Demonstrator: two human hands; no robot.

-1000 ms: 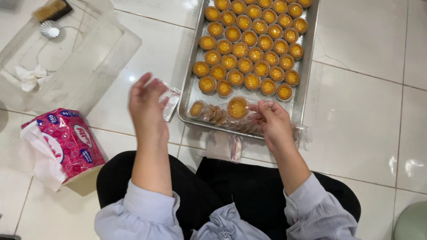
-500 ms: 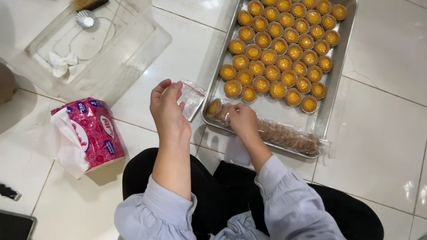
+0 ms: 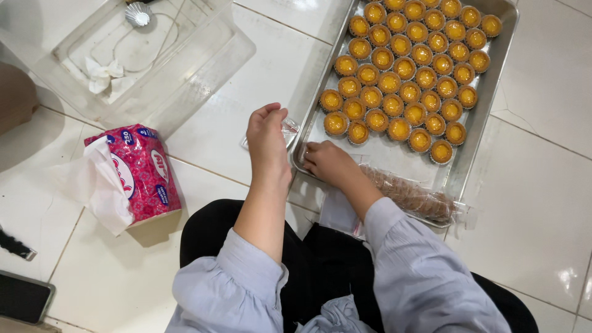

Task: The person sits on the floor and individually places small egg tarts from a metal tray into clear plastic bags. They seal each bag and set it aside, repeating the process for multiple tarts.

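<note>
A small clear plastic bag (image 3: 288,129) sits just off the near left corner of the metal baking tray (image 3: 487,92), over the white tiled floor (image 3: 542,185), and the left hand (image 3: 266,139) holds it: the fingers (image 3: 271,114) are curled together and pinched on the bag's top edge, with the rest of the bag showing to the right of the knuckles. The right hand (image 3: 330,163) rests inside the tray at that same corner, just beside the bag, its fingers bent down against the tray bottom; whether they hold anything cannot be told. Farther up the tray stand rows of small yellow tarts (image 3: 407,68) in foil cups, filling most of it. Along the tray's near edge, to the right of the right wrist, lies a long clear sleeve of brown biscuits (image 3: 410,196). To the left on the floor lies a pink soft pack of tissues (image 3: 139,172) with a white sheet pulled out, and beyond it a clear plastic box (image 3: 203,55) holding a crumpled tissue and an empty foil cup
</note>
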